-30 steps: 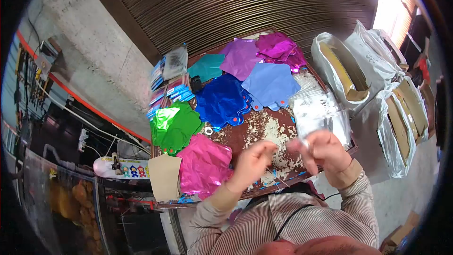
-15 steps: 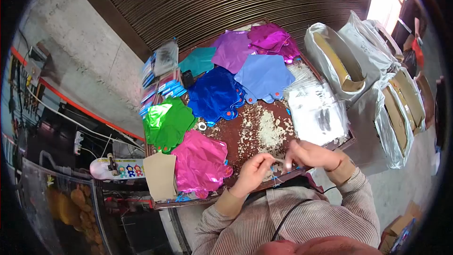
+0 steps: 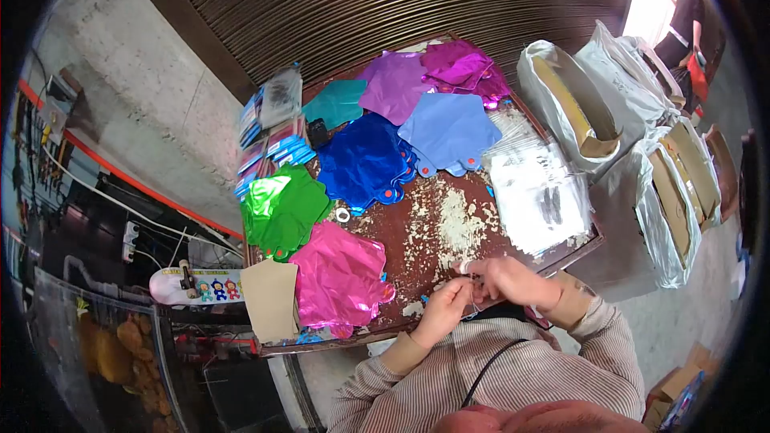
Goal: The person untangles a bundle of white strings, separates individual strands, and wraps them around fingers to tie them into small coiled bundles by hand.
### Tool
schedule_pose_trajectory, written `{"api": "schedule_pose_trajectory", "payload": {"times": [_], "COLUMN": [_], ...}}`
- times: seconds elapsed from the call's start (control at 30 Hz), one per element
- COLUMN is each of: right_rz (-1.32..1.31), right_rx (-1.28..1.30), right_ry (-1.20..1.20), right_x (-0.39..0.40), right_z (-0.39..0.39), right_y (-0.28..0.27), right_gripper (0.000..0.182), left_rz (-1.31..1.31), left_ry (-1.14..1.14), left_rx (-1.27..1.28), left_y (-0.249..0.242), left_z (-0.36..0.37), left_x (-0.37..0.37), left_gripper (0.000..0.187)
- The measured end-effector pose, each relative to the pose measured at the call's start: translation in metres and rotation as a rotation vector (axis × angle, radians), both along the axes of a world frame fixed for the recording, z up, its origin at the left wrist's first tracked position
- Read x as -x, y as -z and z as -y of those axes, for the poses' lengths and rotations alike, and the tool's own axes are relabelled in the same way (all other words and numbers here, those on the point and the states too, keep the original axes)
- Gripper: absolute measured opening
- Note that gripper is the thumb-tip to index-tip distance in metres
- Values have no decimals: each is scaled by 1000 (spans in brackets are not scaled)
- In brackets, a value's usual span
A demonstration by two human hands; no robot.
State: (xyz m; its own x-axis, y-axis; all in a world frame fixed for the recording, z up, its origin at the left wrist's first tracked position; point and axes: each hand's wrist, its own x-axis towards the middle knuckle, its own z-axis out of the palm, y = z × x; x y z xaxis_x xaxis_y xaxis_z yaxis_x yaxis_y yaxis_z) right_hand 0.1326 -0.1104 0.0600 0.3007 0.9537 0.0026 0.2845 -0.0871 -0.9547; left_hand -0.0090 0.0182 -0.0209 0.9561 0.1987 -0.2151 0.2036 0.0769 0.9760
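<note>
At the table's near edge, my left hand (image 3: 443,310) has its thumb and fingertips pinched on something thin that I cannot make out. My right hand (image 3: 513,279) is right beside it, its fingers bent together around something too small to tell. A pink foil sheet stack (image 3: 341,277) lies to the left of my hands, next to a beige card (image 3: 270,298). Beyond them are dark blue foil pieces (image 3: 365,160), light blue ones (image 3: 451,132) and green ones (image 3: 285,208). Clear plastic bags (image 3: 541,200) lie at the right.
White sacks with cardboard (image 3: 573,108) stand right of the worn table (image 3: 421,232). A small white ring (image 3: 343,215), purple foil (image 3: 395,84), magenta foil (image 3: 461,68) and teal foil (image 3: 337,104) lie on it. A person (image 3: 688,20) is at the far right doorway.
My hands have come closer together, the left moving right and the right curling its fingers in. A person has appeared in the doorway.
</note>
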Motion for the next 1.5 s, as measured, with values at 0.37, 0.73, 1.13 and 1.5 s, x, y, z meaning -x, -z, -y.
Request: {"api": "schedule_pose_trajectory", "payload": {"times": [0.37,0.73,1.13,1.5], "right_rz": [682,764,52,-999], "right_rx": [-264,-498,-92,54], "right_ry": [289,358,-7,-305], "right_x": [-28,-70,-62,-65], "right_z": [5,-39,-48,-32], "right_y": [-65,-113,-42,-5], "right_gripper": [45,61,68,73], "left_rz": [148,260,192,43], "left_ry": [101,133,-3,39], "left_rx": [92,-184,75,190], "left_y": [-101,-198,-83,-32], "left_z": [-7,-95,-75,-65], "left_x": [-2,-70,-50,-49], "left_gripper": [16,13,12,12]}}
